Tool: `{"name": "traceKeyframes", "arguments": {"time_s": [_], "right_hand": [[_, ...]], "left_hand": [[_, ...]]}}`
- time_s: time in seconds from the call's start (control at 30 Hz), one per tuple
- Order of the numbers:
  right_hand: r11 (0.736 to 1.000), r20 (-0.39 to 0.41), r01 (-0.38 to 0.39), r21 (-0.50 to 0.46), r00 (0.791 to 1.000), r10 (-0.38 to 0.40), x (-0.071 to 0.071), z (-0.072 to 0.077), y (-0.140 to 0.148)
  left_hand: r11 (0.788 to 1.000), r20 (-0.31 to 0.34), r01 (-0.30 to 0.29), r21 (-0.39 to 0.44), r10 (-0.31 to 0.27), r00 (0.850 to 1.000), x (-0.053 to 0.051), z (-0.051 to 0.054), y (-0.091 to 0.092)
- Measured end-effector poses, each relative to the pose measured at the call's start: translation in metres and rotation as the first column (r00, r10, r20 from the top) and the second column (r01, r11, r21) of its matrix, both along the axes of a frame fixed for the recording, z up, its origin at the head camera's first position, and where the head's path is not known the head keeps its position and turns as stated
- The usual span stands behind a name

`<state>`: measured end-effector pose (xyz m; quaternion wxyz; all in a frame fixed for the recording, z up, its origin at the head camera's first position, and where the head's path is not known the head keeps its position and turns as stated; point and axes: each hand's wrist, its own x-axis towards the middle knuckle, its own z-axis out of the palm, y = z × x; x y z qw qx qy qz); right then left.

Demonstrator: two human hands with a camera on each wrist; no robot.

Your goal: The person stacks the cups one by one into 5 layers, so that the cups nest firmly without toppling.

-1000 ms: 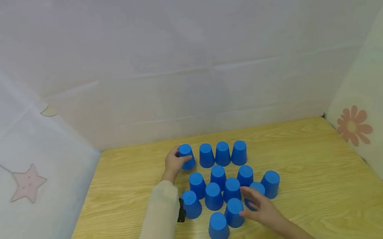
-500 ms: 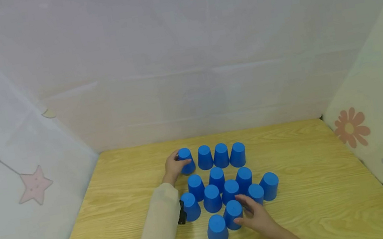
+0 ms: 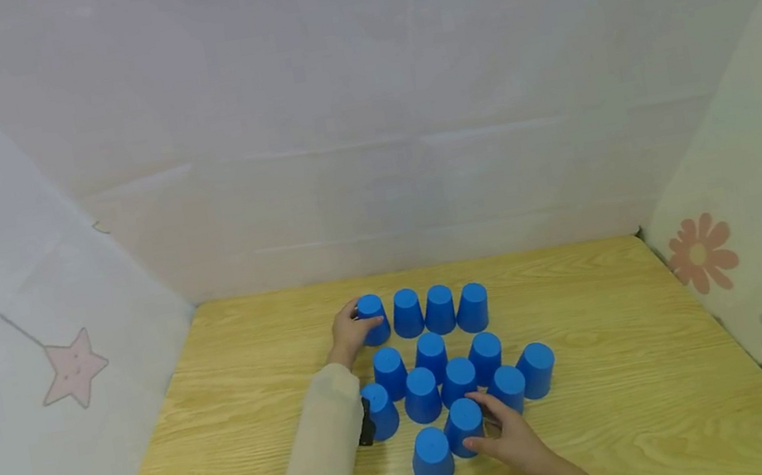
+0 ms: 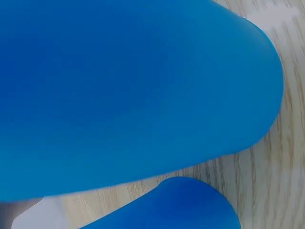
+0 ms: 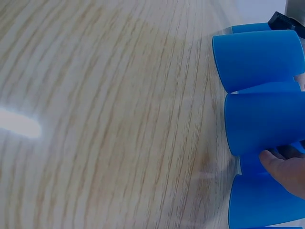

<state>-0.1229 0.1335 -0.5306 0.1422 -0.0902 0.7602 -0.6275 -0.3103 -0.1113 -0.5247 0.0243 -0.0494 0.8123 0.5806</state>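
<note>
Among the upturned blue cups [image 3: 422, 395], I see the left hand [image 3: 350, 332] gripping the far cup [image 3: 372, 308] at eleven o'clock, the right hand [image 3: 511, 436] grasping a near cup [image 3: 463, 425] at six o'clock.

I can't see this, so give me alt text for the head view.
A person's left hand grips the back row's leftmost blue cup; the right hand curls around a nearer cup. More upside-down cups stand on the wooden table.

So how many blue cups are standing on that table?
14 blue cups on the table: four across the back, three in the next row, then a loose row of five, two at the front. Any nested inside others would be hidden.
</note>
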Motion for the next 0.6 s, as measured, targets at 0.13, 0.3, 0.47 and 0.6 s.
{"name": "traceKeyframes", "arguments": {"time_s": [0.13, 0.3, 0.47, 0.6], "right_hand": [[1.000, 0.006, 0.002, -0.009, 1.000, -0.002, 0.0000, 0.0015, -0.0013], [1.000, 0.011, 0.008, -0.010, 1.000, -0.007, 0.0008, 0.0019, -0.0019], [1.000, 0.010, 0.008, -0.008, 1.000, -0.008, 0.0014, 0.0014, -0.0016], [1.000, 0.010, 0.007, -0.009, 1.000, -0.006, 0.0015, 0.0005, -0.0014]], "left_hand": [[1.000, 0.000, 0.003, -0.018, -0.003, 1.000, 0.0011, 0.0010, 0.0026], [1.000, 0.001, -0.005, -0.012, 0.005, 1.000, 0.0006, -0.0002, 0.0046], [1.000, -0.006, -0.005, -0.013, 0.004, 1.000, -0.0004, -0.0025, 0.0051], [1.000, 0.001, -0.005, -0.012, 0.005, 1.000, -0.0004, -0.0026, 0.0060]]}}
